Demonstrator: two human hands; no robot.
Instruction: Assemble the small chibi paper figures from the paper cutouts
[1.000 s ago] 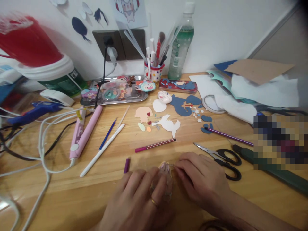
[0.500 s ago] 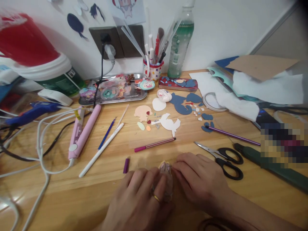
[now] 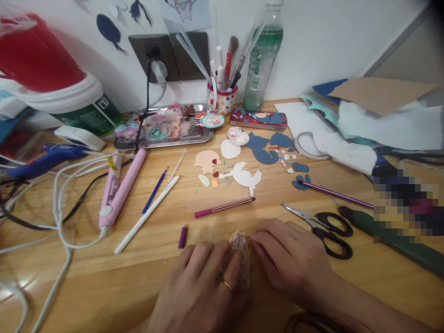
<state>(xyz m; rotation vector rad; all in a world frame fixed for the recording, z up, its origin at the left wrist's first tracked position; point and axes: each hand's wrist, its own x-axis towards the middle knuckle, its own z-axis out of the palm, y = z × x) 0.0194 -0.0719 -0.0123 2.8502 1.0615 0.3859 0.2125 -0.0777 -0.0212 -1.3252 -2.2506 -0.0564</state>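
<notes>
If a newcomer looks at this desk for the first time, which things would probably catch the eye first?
Probably the large bright red plastic object, tilted above the white-rimmed green tub at the far left. Next, perhaps the pink hair straightener among pale cables, left of centre. Then the left hand, with a gold ring, over a small see-through piece at the near edge.

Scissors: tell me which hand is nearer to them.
Right. The right hand is just left of the scissors, close to the handles; the left hand is farther left, pressing on a small clear piece.
</notes>
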